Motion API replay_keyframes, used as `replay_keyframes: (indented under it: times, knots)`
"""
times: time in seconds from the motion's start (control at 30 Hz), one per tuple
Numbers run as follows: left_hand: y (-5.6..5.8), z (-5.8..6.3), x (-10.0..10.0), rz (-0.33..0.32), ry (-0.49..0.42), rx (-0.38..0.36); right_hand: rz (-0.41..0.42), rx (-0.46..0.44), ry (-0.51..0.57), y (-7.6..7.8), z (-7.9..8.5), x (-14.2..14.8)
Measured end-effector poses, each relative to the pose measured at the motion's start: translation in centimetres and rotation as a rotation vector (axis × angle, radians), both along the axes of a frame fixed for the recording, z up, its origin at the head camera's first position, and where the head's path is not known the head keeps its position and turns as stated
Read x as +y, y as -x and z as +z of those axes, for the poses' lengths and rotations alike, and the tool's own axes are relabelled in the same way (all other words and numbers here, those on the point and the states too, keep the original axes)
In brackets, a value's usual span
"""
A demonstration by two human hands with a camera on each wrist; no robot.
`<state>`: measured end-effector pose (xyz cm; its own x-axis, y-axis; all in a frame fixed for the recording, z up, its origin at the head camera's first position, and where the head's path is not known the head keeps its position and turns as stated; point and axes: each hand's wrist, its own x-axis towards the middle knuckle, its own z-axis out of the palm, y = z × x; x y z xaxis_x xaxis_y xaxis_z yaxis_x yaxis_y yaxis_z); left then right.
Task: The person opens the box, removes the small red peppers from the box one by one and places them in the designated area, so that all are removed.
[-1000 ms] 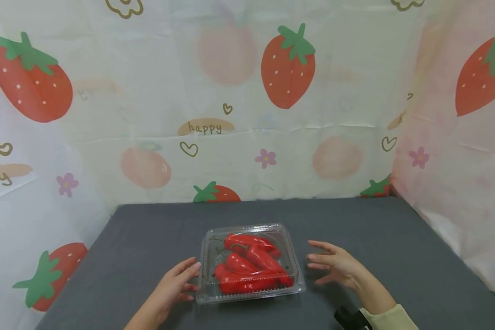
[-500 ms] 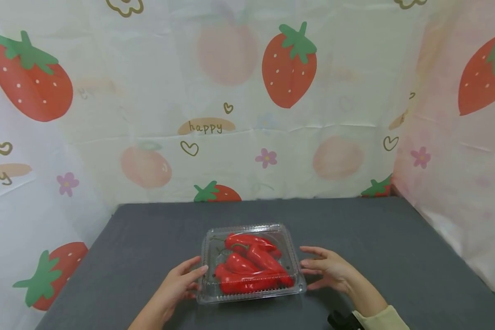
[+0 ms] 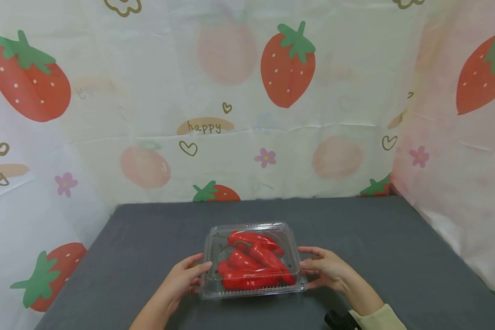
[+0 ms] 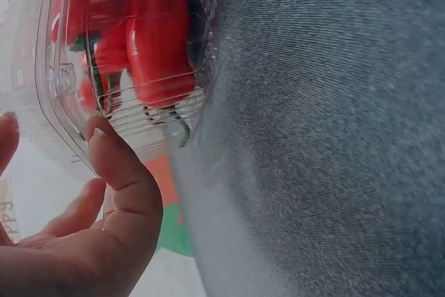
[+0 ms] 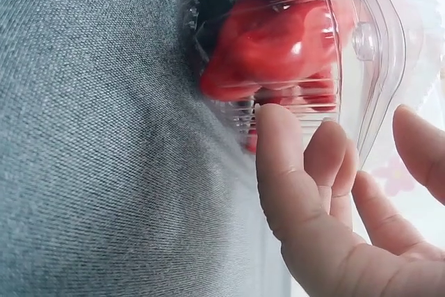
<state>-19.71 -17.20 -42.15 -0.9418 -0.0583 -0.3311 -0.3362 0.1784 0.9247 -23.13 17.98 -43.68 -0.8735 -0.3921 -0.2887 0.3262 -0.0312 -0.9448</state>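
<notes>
A clear plastic clamshell box (image 3: 253,293) with its lid down holds several red peppers (image 3: 251,278) with green stems. At its left side my left hand (image 3: 181,278) grips the rim, thumb over the edge and the other fingers lower down. My right hand (image 3: 331,271) holds the opposite side, its thumb at the rim. Through the ribbed wall in the left wrist view, a pepper (image 4: 160,46) shows beside the fingertips. Fingers of the right hand touch the box wall below its rim in the right wrist view. Whether the base is off the table is hard to tell.
The box is over a table covered in dark grey cloth (image 3: 156,229). Behind and at both sides hang pale curtains (image 3: 247,174) printed with strawberries and hearts. A black strap (image 3: 341,321) is on the right wrist, by a light sleeve (image 3: 377,318).
My right hand has come left to the box, and my left hand has closed on its other side. The box has since shifted slightly right and away from me.
</notes>
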Motion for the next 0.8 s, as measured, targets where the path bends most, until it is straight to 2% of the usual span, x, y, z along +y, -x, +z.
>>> replay_keyframes:
  times: [0.43, 0.6, 0.8]
  knots:
    - [0.9, 0.1, 0.5, -0.017, -0.008, -0.044, -0.054, -0.032, -0.021, 0.1, 0.5, -0.4]
    - [1.3, 0.0, 0.9, -0.014, 0.033, -0.035, -0.059, -0.042, -0.003, 0.3, 0.5, -0.4]
    - [1.2, -0.1, 1.3, -0.008, 0.029, -0.022, -0.056, -0.071, 0.015, 0.5, 0.4, -0.4]
